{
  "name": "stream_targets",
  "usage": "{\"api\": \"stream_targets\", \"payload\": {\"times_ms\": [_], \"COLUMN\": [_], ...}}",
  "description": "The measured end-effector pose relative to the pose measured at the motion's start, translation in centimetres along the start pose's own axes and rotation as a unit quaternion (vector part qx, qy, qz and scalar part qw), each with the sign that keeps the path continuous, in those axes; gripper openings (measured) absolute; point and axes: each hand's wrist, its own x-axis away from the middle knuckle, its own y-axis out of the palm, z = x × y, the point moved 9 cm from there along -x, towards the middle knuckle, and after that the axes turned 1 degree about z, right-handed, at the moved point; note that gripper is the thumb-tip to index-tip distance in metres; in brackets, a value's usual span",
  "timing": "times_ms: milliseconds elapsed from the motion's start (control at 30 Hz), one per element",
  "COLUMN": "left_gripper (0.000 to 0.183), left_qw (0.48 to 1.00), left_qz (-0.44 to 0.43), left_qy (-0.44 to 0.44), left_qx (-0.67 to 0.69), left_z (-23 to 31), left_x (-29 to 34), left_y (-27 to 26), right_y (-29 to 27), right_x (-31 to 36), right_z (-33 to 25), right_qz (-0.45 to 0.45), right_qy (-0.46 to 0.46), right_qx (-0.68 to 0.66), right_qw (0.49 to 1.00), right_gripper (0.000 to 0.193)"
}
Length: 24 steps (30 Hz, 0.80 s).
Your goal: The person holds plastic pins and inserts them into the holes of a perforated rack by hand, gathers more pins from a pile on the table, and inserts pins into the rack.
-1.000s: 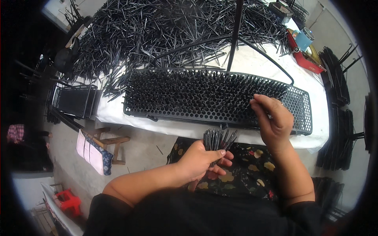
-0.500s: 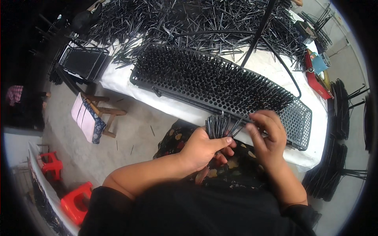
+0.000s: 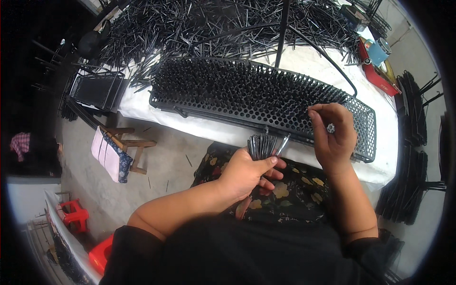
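My left hand (image 3: pixel 244 175) is closed round a bundle of thin black sticks (image 3: pixel 262 147), their ends fanning up past the thumb. One stick leans apart to the right. Above the right part of a long black perforated rack (image 3: pixel 365 127), my right hand (image 3: pixel 337 140) is closed in a pinch, thumb against forefinger. What it pinches, if anything, cannot be made out against the dark rack. Dense rows of upright black sticks (image 3: pixel 228 88) fill most of the rack's holes; bare holes show along its front edge and right end.
A big heap of loose black sticks (image 3: pixel 223 23) covers the far side of the white-covered table (image 3: pixel 190 127). A black bar (image 3: pixel 283 35) rises behind the rack. A red box (image 3: pixel 377 76) lies at the right, a smaller black basket (image 3: pixel 97 90) and wooden stool (image 3: pixel 137 147) at the left.
My right hand has moved up and away from the bundle to over the rack, now pinched. My left hand still grips the bundle. The view has shifted slightly.
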Motion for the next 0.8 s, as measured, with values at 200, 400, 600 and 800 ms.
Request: {"api": "stream_targets", "payload": {"times_ms": [200,400,600,800], "left_gripper": [0.021,0.020,0.017,0.017], "left_qw": [1.000,0.998,0.996,0.999], "left_qz": [-0.011,-0.018,0.003,0.008], "left_qy": [0.001,0.061,0.084,0.040], "left_qx": [-0.022,-0.022,0.020,0.017], "left_z": [0.5,0.7,1.2,0.3], "left_x": [0.8,1.0,1.0,0.2], "left_y": [0.4,0.2,-0.2,-0.4], "right_y": [2.2,2.9,2.9,-1.9], "right_x": [-0.8,3.9,6.4,2.2], "right_z": [-2.3,0.1,0.2,-0.2], "right_qz": [-0.099,-0.193,-0.157,0.009], "right_qy": [-0.122,0.235,0.337,0.131], "right_qx": [0.218,-0.034,-0.226,-0.108], "right_qw": [0.963,0.952,0.900,0.986], "right_gripper": [0.016,0.018,0.014,0.023]}}
